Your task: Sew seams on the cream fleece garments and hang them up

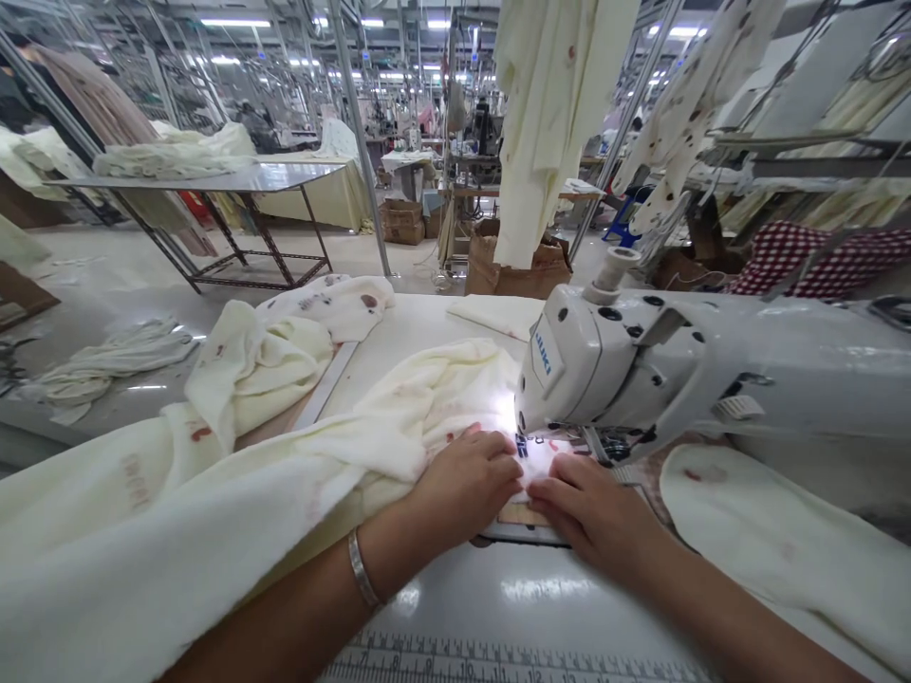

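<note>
Cream fleece fabric (399, 417) with small printed motifs spreads from the left over the table to the lit needle area of a white sewing machine (569, 360). My left hand (470, 484) is closed on the fabric just left of the presser foot (522, 446), its fingers curled. Close by on the right, my right hand (598, 503) pinches the fabric's front edge between thumb and fingers. Both hands rest low, with their fingertips almost meeting below the foot. The needle tip is too small and bright to make out.
Another cream piece (775, 531) lies right of the machine. A bunched printed cloth (334, 308) sits at the table's back left. A ruler strip (498, 659) runs along the front. Beyond stand a metal table (285, 175), hanging fabric (548, 114) and a cardboard box (491, 270).
</note>
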`<state>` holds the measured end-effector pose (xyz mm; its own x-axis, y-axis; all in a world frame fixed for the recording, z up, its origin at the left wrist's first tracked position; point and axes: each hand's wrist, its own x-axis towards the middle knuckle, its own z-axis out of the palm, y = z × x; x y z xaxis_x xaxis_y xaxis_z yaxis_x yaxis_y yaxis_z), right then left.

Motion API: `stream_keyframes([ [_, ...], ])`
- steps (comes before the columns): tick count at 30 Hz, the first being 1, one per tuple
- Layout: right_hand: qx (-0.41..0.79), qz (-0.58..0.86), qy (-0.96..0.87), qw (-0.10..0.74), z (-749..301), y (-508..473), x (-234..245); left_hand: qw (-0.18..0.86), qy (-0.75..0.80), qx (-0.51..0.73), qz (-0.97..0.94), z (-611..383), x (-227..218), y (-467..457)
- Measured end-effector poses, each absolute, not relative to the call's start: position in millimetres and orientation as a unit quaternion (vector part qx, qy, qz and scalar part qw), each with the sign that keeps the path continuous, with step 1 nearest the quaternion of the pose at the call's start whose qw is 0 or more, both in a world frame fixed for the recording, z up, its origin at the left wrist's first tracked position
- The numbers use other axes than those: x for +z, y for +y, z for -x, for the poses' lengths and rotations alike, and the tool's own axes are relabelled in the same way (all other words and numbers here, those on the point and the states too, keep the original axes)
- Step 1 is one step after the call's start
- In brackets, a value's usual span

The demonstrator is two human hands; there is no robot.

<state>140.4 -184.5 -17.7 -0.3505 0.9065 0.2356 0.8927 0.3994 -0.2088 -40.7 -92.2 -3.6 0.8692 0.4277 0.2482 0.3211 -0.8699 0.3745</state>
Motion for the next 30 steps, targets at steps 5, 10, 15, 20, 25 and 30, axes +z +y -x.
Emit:
stream_keyframes([
  [5, 0.036, 0.556, -0.814, 0.163, -140.7, -184.5, -17.3, 0.156, 0.188, 0.172, -0.954, 41.9, -7.3, -90.0],
  [10, 0.084, 0.558, -0.801, 0.197, -140.0, -186.3, -13.0, 0.089, 0.135, 0.196, -0.967, 45.2, -19.5, -89.0],
  [15, 0.133, 0.619, -0.720, 0.283, -154.2, -180.4, -21.0, 0.099, 0.138, 0.203, -0.964, 42.9, -19.7, -87.3],
  [20, 0.148, 0.676, -0.632, 0.350, -170.2, -170.8, -35.2, 0.126, 0.145, 0.205, -0.960, 42.0, -16.2, -88.4],
  [25, 0.115, 0.657, -0.665, 0.335, -169.3, -174.5, -24.3, 0.138, 0.147, 0.201, -0.959, 43.5, -14.0, -90.7],
  [30, 0.043, 0.648, -0.714, 0.260, -168.4, -177.3, -17.0, 0.149, 0.154, 0.197, -0.957, 42.8, -14.5, -87.6],
])
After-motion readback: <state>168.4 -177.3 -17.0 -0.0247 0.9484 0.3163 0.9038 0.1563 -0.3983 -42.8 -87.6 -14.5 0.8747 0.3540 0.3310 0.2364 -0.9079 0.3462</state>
